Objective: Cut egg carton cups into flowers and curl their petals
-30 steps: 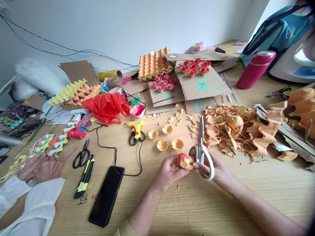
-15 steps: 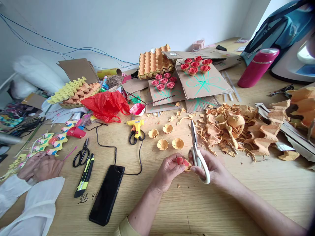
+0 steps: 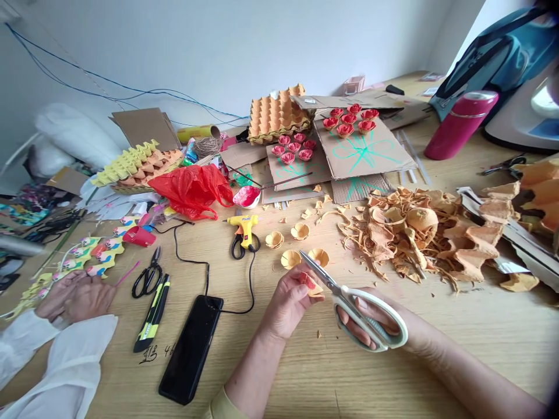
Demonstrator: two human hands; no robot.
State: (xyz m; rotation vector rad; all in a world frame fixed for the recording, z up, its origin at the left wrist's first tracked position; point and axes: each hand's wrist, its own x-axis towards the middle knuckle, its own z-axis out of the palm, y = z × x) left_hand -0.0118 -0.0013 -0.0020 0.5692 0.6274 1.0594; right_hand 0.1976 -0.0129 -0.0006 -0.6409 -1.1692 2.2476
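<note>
My left hand (image 3: 286, 301) pinches a small egg-carton cup (image 3: 312, 285), orange card with a red-painted patch. My right hand (image 3: 371, 326) grips white-handled scissors (image 3: 353, 302) through the loops; the blades point up-left, and their tips reach the cup. Just beyond lie three cut, flower-shaped carton cups (image 3: 300, 231) on the wooden table (image 3: 437, 361). Farther back, red and pink painted carton flowers (image 3: 349, 119) sit on cardboard sheets with green drawn stems.
A heap of carton scraps (image 3: 410, 233) lies to the right. A yellow glue gun (image 3: 244, 228), black phone (image 3: 192, 348), utility knife (image 3: 152, 314), black scissors (image 3: 147, 277) and red bag (image 3: 190, 189) lie left. Another person's clasped hands (image 3: 76, 295) rest at far left. A pink flask (image 3: 460, 124) stands behind.
The scissors have swung from pointing upright to pointing up-left across the cup. My right hand has dropped lower and to the right, and my left hand has turned the cup.
</note>
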